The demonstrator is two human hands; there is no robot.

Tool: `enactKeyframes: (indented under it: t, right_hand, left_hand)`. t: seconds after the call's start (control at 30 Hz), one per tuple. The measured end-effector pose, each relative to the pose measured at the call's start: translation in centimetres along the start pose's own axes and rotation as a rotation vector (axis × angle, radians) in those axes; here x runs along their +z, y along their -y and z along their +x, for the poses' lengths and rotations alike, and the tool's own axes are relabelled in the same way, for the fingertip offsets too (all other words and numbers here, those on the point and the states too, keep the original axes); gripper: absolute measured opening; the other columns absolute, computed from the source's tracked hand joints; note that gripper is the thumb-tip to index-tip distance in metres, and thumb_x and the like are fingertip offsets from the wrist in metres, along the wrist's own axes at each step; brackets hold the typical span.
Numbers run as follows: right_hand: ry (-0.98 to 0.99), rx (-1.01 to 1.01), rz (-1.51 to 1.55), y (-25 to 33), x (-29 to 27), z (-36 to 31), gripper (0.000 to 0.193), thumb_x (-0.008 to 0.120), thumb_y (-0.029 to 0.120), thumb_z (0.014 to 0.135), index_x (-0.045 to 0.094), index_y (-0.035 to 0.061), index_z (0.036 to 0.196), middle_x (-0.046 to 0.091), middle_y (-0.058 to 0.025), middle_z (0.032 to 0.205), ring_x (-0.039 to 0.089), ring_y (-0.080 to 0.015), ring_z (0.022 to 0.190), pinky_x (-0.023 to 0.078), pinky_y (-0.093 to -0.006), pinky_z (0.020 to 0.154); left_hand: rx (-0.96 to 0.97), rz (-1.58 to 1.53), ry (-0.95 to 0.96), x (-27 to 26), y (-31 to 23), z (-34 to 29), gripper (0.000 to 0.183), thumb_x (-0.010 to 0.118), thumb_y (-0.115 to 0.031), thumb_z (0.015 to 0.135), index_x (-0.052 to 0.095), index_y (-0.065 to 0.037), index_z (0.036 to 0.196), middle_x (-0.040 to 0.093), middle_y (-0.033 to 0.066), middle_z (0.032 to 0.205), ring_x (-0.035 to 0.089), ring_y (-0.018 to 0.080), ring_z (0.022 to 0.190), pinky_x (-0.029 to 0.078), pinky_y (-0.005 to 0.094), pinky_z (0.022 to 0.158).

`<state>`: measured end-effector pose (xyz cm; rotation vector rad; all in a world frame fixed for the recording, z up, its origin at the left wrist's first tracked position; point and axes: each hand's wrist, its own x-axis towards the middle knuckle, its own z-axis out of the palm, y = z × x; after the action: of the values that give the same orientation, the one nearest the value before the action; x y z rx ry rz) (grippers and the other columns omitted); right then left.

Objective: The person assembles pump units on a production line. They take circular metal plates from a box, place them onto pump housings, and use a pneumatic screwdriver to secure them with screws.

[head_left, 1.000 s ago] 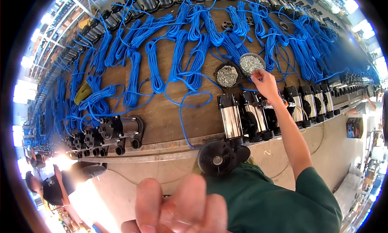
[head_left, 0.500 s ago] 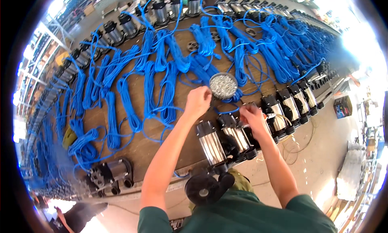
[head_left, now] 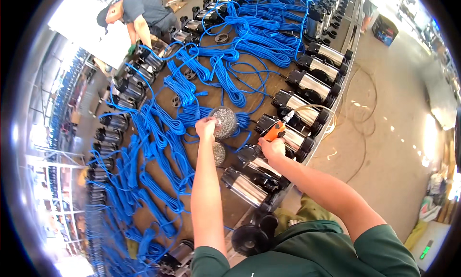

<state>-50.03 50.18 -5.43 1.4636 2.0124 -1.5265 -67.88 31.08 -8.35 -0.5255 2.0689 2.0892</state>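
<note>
Near a worker's waist, a round black-ended unit (head_left: 249,240) is sitting at the edge of the desk (head_left: 231,159), in front of a green shirt (head_left: 312,253). Just beyond, steel-cased motor units (head_left: 247,186) are lying side by side along that edge, probably so each is staying within arm's reach.

Over this row, the right hand (head_left: 272,148) is clamping its fingers around an orange tool (head_left: 275,132), holding it by the body, apparently to keep its nose free above the casings. A pale hose (head_left: 307,107) is looping across the neighbouring units.

The left hand (head_left: 206,127) is bringing its fingertips together at the left side of a round bowl (head_left: 224,122); whether they are pinching a piece or the rim, one cannot tell. Small grey metallic pieces are filling the bowl, while a second round container (head_left: 219,154), partly hidden beside the left forearm, is carrying similar ones. Both are standing close to the row, likely for short reaches.

Farther off, blue cable bundles (head_left: 161,142) are covering much of the desk, and a co-worker in grey (head_left: 139,17) is leaning in at the far side.
</note>
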Motion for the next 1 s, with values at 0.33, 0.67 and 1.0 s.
enactKeyframes:
  t: [0.33, 0.67, 1.0]
  right_hand:
    - [0.781, 0.144, 1.046, 3.0, -9.1, -2.4, 0.024, 0.062, 0.029, 0.078, 0.059, 0.0122, 0.095, 0.055, 0.0021, 0.076, 0.043, -0.0077, 0.056, 0.032, -0.0230, 0.043]
    - [0.523, -0.346, 1.465, 5.1, -17.9, -13.2, 0.049, 0.048, 0.004, 0.072, 0.048, -0.0015, 0.121, 0.060, -0.0120, 0.104, 0.056, -0.0154, 0.078, 0.048, -0.0283, 0.071]
    - [0.287, -0.876, 1.312, 1.4, -21.3, -18.2, 0.056, 0.052, 0.005, 0.071, 0.046, -0.0020, 0.126, 0.058, -0.0125, 0.101, 0.056, -0.0152, 0.068, 0.049, -0.0288, 0.061]
  left_hand:
    - [-0.413, -0.550, 0.166, -2.4, -2.7, -3.2, 0.030, 0.032, -0.018, 0.097, 0.048, 0.008, 0.099, 0.057, 0.0287, 0.103, 0.058, 0.0422, 0.099, 0.049, 0.0602, 0.091]
    - [-0.377, -0.525, 0.187, -2.7, -2.8, -3.8, 0.026, 0.039, -0.019, 0.092, 0.053, 0.003, 0.089, 0.062, 0.0241, 0.097, 0.061, 0.0370, 0.093, 0.050, 0.0596, 0.087]
    - [-0.380, -0.622, 0.150, -1.9, -2.6, -3.8, 0.026, 0.044, -0.015, 0.091, 0.054, 0.008, 0.086, 0.061, 0.0232, 0.088, 0.061, 0.0371, 0.087, 0.055, 0.0503, 0.080]
